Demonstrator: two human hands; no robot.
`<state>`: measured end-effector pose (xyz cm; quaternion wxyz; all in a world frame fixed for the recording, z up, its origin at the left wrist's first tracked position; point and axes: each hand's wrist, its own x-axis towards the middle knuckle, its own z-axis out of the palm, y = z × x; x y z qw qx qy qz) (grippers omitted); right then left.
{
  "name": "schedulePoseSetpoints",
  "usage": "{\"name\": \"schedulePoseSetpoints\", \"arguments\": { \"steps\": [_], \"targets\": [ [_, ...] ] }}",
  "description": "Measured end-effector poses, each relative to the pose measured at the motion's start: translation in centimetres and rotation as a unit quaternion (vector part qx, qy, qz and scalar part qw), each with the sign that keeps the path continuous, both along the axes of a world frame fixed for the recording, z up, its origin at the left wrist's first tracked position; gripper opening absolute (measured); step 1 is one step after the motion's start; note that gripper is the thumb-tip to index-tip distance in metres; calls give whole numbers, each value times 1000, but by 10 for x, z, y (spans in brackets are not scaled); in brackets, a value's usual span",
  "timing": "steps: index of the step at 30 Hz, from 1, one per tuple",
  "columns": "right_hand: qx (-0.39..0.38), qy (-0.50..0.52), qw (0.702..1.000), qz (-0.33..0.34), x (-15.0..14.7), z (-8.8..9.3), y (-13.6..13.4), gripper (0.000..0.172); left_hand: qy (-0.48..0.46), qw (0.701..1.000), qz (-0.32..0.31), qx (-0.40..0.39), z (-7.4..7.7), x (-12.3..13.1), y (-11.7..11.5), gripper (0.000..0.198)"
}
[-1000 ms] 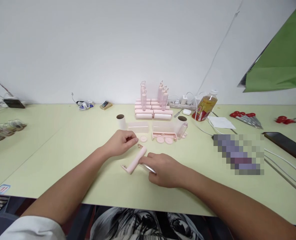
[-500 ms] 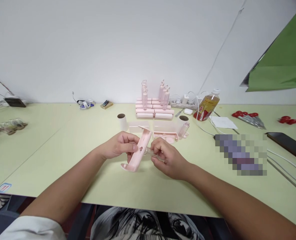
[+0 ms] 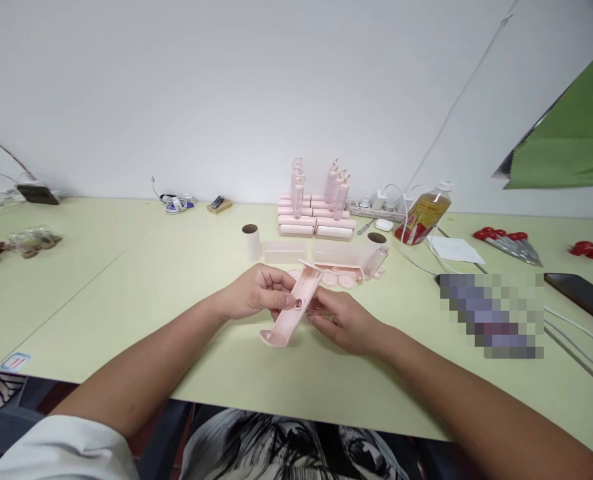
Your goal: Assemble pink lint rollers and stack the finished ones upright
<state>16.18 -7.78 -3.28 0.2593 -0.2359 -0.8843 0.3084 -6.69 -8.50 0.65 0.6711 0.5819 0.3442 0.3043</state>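
My left hand [image 3: 256, 292] grips a pale pink plastic trough [image 3: 288, 321], tilted, with raised ends and a hole in its middle. The left thumb lies on the trough's inner face beside the hole. Behind the trough, the fingers of my right hand [image 3: 349, 321] are closed on a clear plastic piece, mostly hidden now. A bit of clear plastic [image 3: 299, 304] shows in the hole. Just beyond the hands lie pink discs [image 3: 346, 282], another pink trough [image 3: 351, 272] and a clear pink tube [image 3: 376, 260].
Two white cardboard-like tubes [image 3: 251, 245] stand beyond the hands, with translucent covers [image 3: 285, 252] between them. Stacked pink cases [image 3: 296, 231] with upright clear bottles are by the wall. A drink bottle [image 3: 423, 217], cables, a phone [image 3: 583, 297] and red-handled tools [image 3: 509, 243] lie rightward.
The clear piece in my right hand has come up against the trough's back, and clear plastic now shows in the hole. The right fingers have slipped further behind the trough. The view has shifted slightly.
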Motion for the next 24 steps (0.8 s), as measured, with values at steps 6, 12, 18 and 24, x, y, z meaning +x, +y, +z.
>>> {"name": "schedulePoseSetpoints", "arguments": {
  "steps": [6,12,18,24],
  "targets": [
    [21,-1,999,24,-2,0,3,27,12,1000,3,21,2,2,-2,20],
    [39,-7,999,-1,-1,5,2,26,16,999,22,31,4,0,-1,18],
    [25,-18,999,21,3,7,2,28,23,1000,-6,8,4,-2,0,23],
    [23,-20,999,32,1,8,0,27,33,999,8,29,6,-2,-2,20]
  ]
}}
